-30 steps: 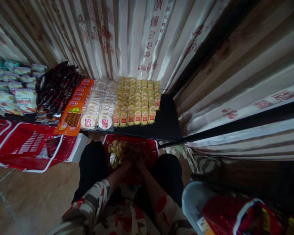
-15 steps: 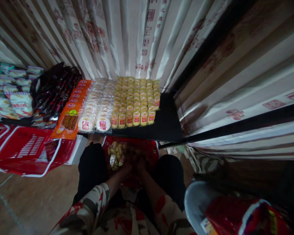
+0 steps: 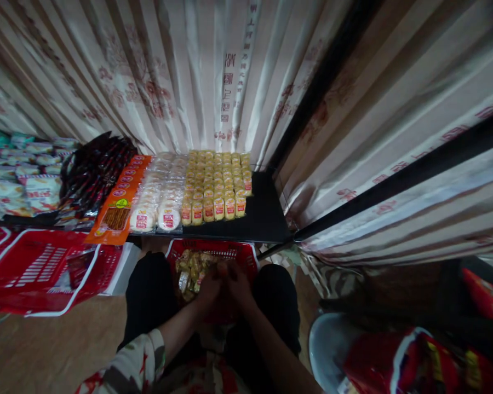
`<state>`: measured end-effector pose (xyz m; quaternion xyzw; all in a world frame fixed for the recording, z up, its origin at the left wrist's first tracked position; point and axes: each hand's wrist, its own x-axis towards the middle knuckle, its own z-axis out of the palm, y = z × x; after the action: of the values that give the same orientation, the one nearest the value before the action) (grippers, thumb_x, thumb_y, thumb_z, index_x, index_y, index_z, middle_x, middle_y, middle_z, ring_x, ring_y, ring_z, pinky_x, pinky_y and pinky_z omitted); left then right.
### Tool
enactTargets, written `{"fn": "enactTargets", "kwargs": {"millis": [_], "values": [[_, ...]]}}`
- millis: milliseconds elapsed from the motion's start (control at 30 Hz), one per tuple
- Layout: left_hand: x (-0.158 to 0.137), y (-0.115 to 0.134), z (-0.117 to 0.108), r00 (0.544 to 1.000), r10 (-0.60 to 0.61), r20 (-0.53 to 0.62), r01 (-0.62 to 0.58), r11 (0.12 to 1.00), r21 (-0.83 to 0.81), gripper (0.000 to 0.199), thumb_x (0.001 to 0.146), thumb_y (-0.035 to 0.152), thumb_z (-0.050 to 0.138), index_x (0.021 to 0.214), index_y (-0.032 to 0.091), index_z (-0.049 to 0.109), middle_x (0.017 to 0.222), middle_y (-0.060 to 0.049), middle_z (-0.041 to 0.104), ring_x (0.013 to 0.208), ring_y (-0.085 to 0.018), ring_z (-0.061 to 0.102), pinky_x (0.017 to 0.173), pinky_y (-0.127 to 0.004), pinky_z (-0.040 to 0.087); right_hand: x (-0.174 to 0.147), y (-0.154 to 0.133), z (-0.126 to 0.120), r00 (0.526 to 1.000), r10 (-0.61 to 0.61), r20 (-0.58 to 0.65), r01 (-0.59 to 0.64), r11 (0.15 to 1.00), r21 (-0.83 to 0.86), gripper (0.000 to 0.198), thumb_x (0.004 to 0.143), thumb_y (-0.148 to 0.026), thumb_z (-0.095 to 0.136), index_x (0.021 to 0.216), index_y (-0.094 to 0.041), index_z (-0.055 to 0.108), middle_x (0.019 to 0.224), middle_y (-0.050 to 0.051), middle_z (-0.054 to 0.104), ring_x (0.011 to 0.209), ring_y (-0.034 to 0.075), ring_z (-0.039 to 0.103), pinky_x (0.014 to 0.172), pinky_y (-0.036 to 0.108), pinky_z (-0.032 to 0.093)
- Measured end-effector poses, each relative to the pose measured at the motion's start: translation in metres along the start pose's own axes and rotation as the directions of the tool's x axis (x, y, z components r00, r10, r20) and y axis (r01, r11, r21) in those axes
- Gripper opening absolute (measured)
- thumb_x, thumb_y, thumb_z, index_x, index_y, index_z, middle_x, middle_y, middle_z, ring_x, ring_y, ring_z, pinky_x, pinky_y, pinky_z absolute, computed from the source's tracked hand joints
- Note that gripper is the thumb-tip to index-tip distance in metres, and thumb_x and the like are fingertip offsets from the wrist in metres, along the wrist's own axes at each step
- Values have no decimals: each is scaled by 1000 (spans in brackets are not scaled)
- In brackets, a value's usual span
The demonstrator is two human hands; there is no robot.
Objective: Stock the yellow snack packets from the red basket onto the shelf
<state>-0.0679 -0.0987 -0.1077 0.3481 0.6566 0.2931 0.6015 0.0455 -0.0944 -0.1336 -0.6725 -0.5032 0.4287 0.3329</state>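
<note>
My left hand (image 3: 210, 285) and my right hand (image 3: 237, 282) are close together over a red basket (image 3: 250, 250) between my knees. The fingers of both are curled inward, and shadow hides whatever is between them. Loose yellow-wrapped snack packets (image 3: 188, 269) fill the left part of this basket, just beside my left hand. Beyond the basket, rows of yellow snack packets (image 3: 216, 191) stand lined up on a black shelf (image 3: 267, 210).
Left of the yellow rows are white round crackers in clear wrappers (image 3: 168, 217), an orange snack bag (image 3: 117, 205), dark packets (image 3: 98, 175) and white bags (image 3: 43, 189). Another red basket (image 3: 36, 268) stands at left. A pale tub (image 3: 331, 350) is at lower right, before printed curtains (image 3: 189, 71).
The view has shifted, so the shelf appears lower and more to the left. My hands stay together over the basket and look less blurred, with more of the loose packets showing.
</note>
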Motion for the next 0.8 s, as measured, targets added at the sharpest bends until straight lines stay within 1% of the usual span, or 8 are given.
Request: {"fn": "enactTargets", "kwargs": {"millis": [33,100,233,367,500,600,700,800], "values": [[-3,7,2,1000,9,-8,-9,1000,-1,24,71,7,52,92,13,64,102,-11,69,97,-21,64,89,-32,47,-1,-4,-7,999,-34,-5,34,999,40,35,71,-38,62,100,-19,67,106,10,69,102,25,63,93,40,47],[-8,21,8,998,64,-17,-64,998,-15,26,70,5,50,91,14,63,100,-10,69,93,-20,64,87,-31,48,-2,-14,-22,998,-55,-21,56,996,71,37,71,-39,61,102,-19,67,105,9,69,99,25,64,91,40,48],[-13,51,24,969,243,-50,-246,965,-86,25,74,6,49,93,17,61,98,-6,70,91,-17,64,87,-30,48,1,-39,-52,991,-72,-115,73,997,2,40,74,-38,56,111,-24,63,97,3,71,88,20,66,83,35,52],[-8,86,42,941,335,-52,-339,935,-105,24,77,8,51,96,18,61,101,-5,69,93,-16,64,90,-30,48,14,-64,-81,967,-144,-209,132,989,-73,43,76,-40,53,114,-21,62,92,5,70,78,19,66,76,31,53],[-1,122,61,915,399,-64,-404,912,-77,26,79,11,51,102,19,60,104,-6,68,97,-17,63,92,-31,47,41,-81,-103,938,-207,-277,207,978,-29,45,76,-42,53,113,-18,63,97,8,68,77,18,64,75,32,53],[3,146,76,883,458,-100,-461,887,-17,34,81,15,50,114,17,55,119,-10,62,109,-19,58,98,-34,44,68,-91,-116,919,-239,-314,260,965,28,47,76,-43,54,113,-16,61,97,9,67,80,18,63,76,33,52],[8,165,91,859,491,-147,-485,871,80,42,83,17,49,125,17,49,137,-11,49,126,-20,45,108,-34,33,96,-97,-125,908,-260,-328,288,957,41,49,77,-43,53,117,-15,59,97,9,66,81,18,63,78,33,51],[21,174,104,864,484,-138,-472,874,114,45,85,19,46,130,14,46,144,-11,38,135,-21,33,114,-34,23,127,-97,-127,908,-246,-338,274,961,35,48,77,-41,53,119,-18,58,99,7,67,81,18,62,78,33,51]]}}
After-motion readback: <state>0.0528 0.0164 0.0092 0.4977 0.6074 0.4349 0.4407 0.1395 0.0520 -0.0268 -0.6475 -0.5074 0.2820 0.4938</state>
